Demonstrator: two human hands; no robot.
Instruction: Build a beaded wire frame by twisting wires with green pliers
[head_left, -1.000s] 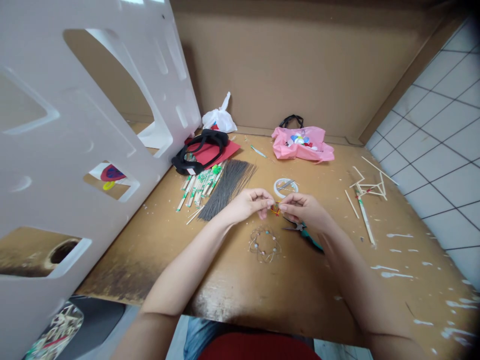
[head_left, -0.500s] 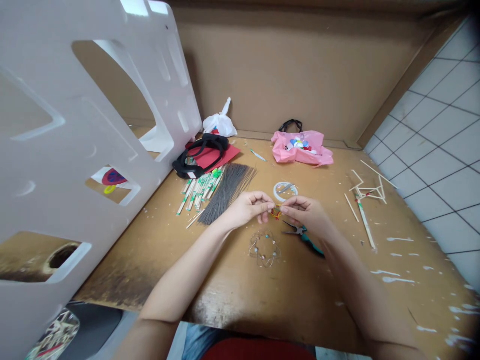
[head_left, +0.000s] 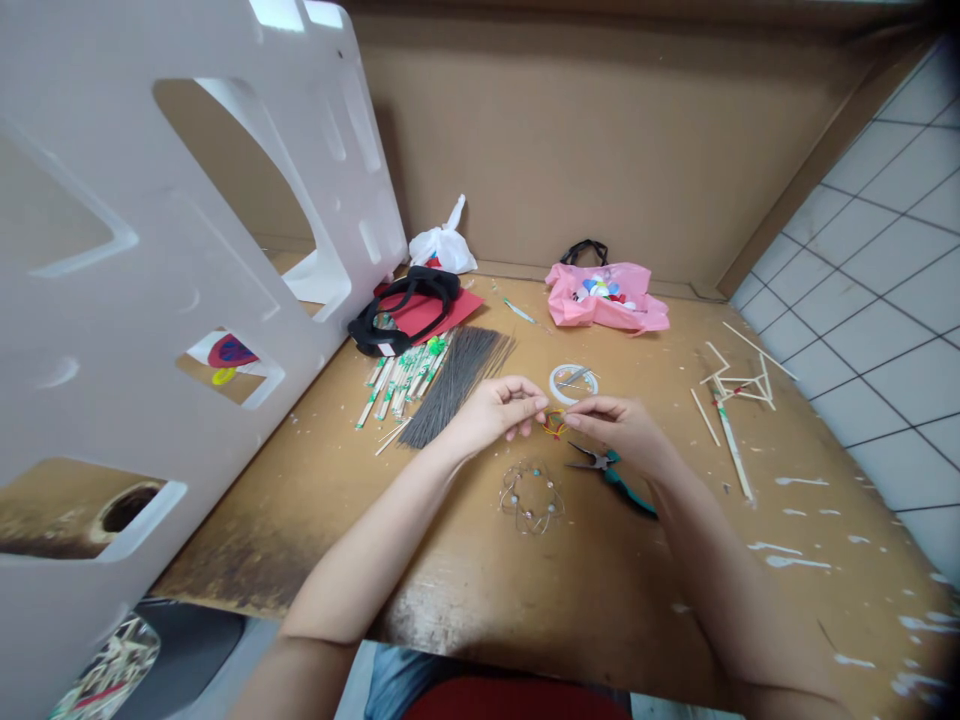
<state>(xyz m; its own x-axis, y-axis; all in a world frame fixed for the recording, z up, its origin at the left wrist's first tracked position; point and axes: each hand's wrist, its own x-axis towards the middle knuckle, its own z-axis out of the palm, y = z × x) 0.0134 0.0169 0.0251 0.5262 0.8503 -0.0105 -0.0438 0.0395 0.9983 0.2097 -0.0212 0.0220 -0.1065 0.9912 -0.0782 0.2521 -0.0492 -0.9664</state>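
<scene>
My left hand (head_left: 506,408) is closed in a pinch, thumb against forefinger, above the middle of the table. Facing it a short gap away, my right hand (head_left: 611,425) pinches too. Whatever sits between the fingertips is too small to make out. Thin red and yellow loops (head_left: 555,424) show in the gap between the hands; I cannot tell whether they touch the fingers. Below lies a flower-shaped wire ring with small beads (head_left: 531,497). Pliers with teal handles (head_left: 611,478) lie beside my right wrist. Just beyond the hands is a white ring (head_left: 574,384) with small pieces inside.
Grey wires (head_left: 457,385) and green-and-white wrapped sticks (head_left: 401,380) lie left of my hands, near a black strap (head_left: 405,310). A pink bag (head_left: 607,298) and a white bag (head_left: 442,247) stand at the back. A stick frame (head_left: 739,385) lies right. A white plastic panel (head_left: 247,300) borders the left.
The gap between my fingertips has widened slightly, and the red and yellow loops show more clearly. My right hand's fingers have straightened a little. The things on the table stay put.
</scene>
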